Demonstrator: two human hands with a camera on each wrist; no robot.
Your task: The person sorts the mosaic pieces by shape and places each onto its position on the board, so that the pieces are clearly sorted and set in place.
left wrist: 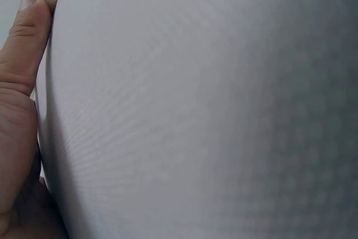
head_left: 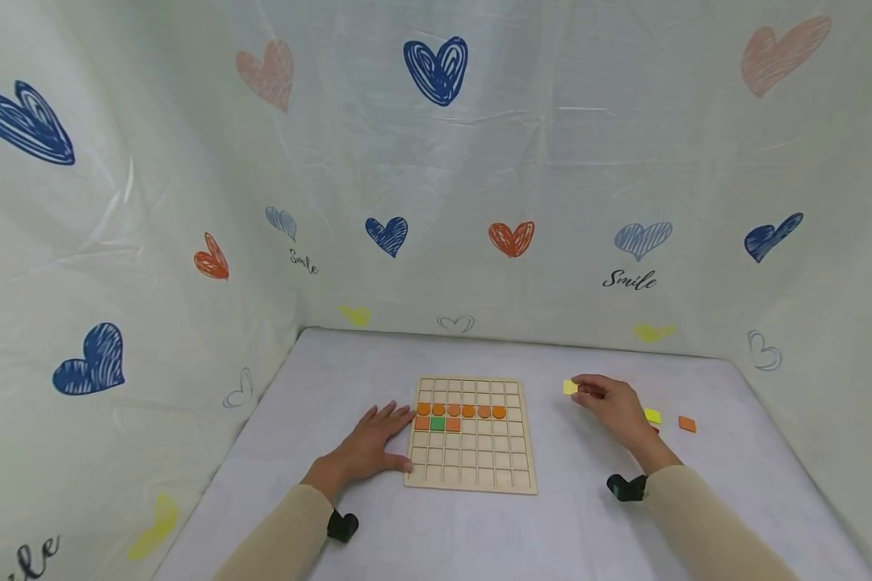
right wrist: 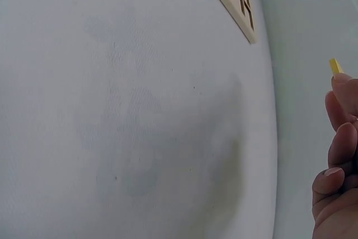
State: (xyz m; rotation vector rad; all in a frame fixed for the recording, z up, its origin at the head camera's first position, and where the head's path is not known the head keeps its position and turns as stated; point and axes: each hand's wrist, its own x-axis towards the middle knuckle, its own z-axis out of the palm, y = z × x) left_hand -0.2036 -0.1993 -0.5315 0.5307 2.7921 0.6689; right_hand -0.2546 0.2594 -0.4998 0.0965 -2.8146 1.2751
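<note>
A wooden grid board [head_left: 472, 476] lies flat on the table. Orange round pieces [head_left: 468, 411] run along one of its rows; below them at the left sit orange squares [head_left: 422, 423] on either side of a green square [head_left: 438, 424]. My left hand [head_left: 371, 444] lies with fingers spread, its fingertips and thumb touching the board's left edge. In the left wrist view the thumb [left wrist: 28, 37] meets the board's edge. To the right of the board, my right hand [head_left: 614, 407] pinches a yellow square tile [head_left: 570, 387] above the table, between thumb and fingertips.
By the right wrist lie another yellow tile [head_left: 652, 415], a red tile [head_left: 655, 429] mostly hidden by the arm, and an orange tile [head_left: 687, 424]. A white curtain [head_left: 552, 177] printed with hearts rises behind the table and along its sides.
</note>
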